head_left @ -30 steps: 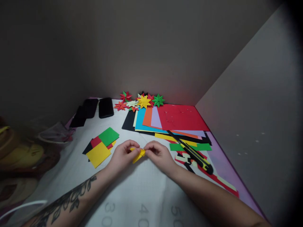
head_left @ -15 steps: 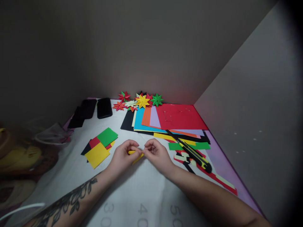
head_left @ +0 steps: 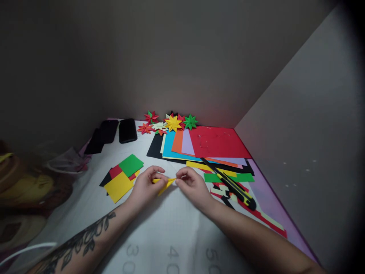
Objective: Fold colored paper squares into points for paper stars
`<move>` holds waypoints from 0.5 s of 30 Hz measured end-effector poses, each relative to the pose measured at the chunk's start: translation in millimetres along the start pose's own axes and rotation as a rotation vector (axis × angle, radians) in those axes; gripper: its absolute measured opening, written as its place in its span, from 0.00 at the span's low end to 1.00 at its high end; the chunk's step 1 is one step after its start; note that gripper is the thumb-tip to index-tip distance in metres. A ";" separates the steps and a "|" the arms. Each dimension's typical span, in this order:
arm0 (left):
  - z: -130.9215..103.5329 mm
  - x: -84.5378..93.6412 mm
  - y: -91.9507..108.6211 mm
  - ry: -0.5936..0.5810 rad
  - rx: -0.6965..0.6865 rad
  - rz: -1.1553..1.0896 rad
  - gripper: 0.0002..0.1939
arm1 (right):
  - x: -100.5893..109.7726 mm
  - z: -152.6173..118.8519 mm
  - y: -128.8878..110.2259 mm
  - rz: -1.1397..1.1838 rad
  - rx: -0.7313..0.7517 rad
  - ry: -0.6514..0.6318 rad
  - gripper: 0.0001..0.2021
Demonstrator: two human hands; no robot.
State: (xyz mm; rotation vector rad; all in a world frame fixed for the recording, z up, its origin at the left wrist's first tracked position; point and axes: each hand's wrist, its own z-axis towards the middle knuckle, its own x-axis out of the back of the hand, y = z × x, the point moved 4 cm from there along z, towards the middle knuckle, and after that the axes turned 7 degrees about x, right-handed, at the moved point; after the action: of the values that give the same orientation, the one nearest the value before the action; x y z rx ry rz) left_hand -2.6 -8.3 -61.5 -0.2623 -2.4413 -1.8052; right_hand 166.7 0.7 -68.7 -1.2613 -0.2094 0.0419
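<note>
A small folded piece of yellow paper is held above the white mat. My left hand is closed on its left part, thumb on top. With thumb and index finger together, my right hand pinches the paper's pointed right tip. The fingers hide part of the folds. Left of my left hand lie overlapping paper squares in yellow, green, red and black. A black and yellow utility knife rests on paper strips to the right of my right hand.
At the back stand several folded paper stars. In front of them is a stack of coloured sheets with a red sheet on top. A black phone lies at the back left. Walls border the table behind and on the right.
My hands have moved slightly apart, showing more of the yellow paper and its pointed tip. The whole view has shifted a little.
</note>
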 end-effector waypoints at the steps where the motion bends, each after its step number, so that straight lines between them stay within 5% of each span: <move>1: -0.8 -1.7 0.0 -0.021 0.008 -0.018 0.14 | -2.4 -1.3 -2.8 -0.051 0.037 -0.037 0.04; 7: -3.7 -9.7 -1.3 -0.164 0.050 -0.211 0.17 | -3.7 -2.3 -11.9 -0.202 0.203 -0.096 0.06; 15: -3.5 -11.7 -3.9 -0.209 0.107 -0.315 0.21 | -2.5 -3.2 -8.3 -0.194 0.185 -0.160 0.06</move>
State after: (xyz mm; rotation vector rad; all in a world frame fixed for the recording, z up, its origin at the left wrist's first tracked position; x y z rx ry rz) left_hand 8.0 -13.8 -66.2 -0.0609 -2.8538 -1.8331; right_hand 164.1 -5.3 -62.1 -1.0496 -0.4558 -0.0047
